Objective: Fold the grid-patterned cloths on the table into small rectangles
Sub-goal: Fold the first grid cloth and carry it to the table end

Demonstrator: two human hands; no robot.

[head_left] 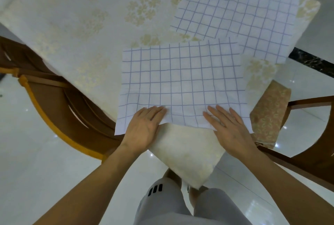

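From the head camera, a grid-patterned cloth (182, 82) lies flat in the centre of the frame, on the near corner of a table with a cream flowered tablecloth (75, 26). Its lower edge hangs a little over the table edge.

The left hand (144, 127) lies with straight fingers on the lower left part of this cloth, palm down. The right hand (229, 125) lies the same way on the lower right part — both are flat and grip nothing.

A second grid cloth (238, 13) is spread in the upper right of the frame (its lower corner seems to be tucked under the first one).

Wooden chairs stand at both sides — one chair (59, 98) at the left, another chair with a patterned seat (271, 109) at the right.
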